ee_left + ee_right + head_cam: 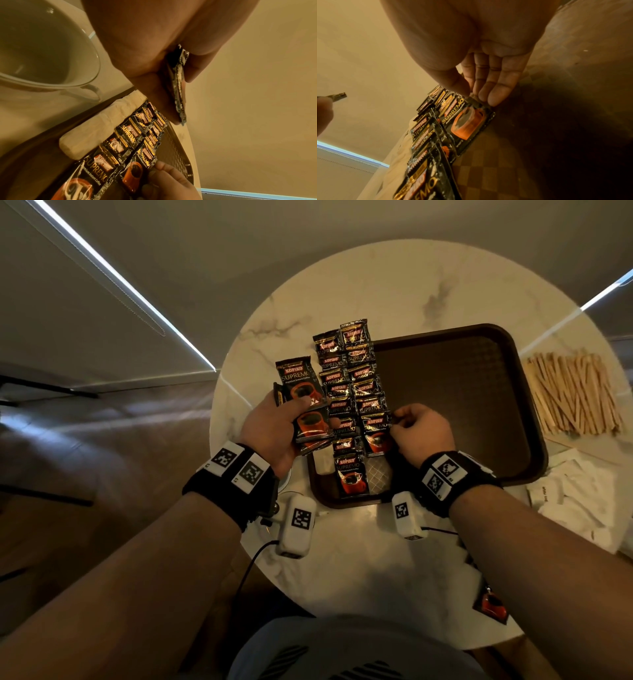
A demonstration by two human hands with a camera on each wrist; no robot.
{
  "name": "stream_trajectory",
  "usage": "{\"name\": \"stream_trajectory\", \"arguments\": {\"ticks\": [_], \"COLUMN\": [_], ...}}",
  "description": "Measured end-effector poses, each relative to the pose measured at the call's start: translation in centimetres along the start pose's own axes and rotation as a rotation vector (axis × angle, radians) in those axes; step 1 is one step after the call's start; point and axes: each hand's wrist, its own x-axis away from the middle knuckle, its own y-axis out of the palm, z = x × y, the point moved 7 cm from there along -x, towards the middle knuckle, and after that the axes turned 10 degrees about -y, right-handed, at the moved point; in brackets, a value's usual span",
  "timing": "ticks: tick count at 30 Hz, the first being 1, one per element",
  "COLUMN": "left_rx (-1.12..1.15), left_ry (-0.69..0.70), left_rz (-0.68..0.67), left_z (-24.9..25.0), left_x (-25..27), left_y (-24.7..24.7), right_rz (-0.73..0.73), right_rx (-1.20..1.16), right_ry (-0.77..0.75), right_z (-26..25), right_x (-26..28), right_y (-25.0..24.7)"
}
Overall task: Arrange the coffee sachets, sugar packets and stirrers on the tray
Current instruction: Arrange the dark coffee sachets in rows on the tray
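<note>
Two hands | left (274,426) grips sachets (301,402) | right (421,429) pinches tray-row sachet (375,433)

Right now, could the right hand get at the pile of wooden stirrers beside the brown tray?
Probably yes. The wooden stirrers lie uncovered on the marble table, just right of the brown tray. The right hand only pinches a coffee sachet laid on the tray, so releasing frees it.

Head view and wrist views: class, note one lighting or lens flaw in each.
Head view: dim room, round table bowed by the wide lens; left wrist view: left hand a close soft blur; right wrist view: tray sinks into shadow.
</note>
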Motion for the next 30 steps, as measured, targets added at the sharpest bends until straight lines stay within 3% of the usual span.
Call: {"name": "stream_trajectory", "arguments": {"ticks": [11,15,19,23,27,30], "left_rx": [-0.058,-0.131,-0.242,-0.303,-0.265,-0.205], "left_ry": [0.014,0.050,0.088,0.111,0.059,0.018], "left_rz": [-0.003,-0.004,0.002,-0.037,-0.066,0.002], "left_z": [-0.2,0.1,0.4,0.7,0.8,0.7], "left_x": [-0.2,-0.2,-0.1,0.2,0.6,0.7], "left_y": [0.5,0.6,1.4,2.7,3.5,3.0], "right_rz": [-0.047,-0.010,-0.205,-0.315,-0.277,-0.160], "right_rx": [0.019,-0.199,-0.599,-0.508,-0.593,-0.657], "right_ry": [0.003,-0.051,-0.147,-0.263,-0.275,-0.268], "right_z": [-0.3,-2.1,-7.0,-10.1,-10.6,-9.9], "right_x": [0.1,0.4,1.5,1.8,2.0,1.8], "right_y": [0.1,-1.2,-1.7,-2.3,-3.5,-4.8]}}
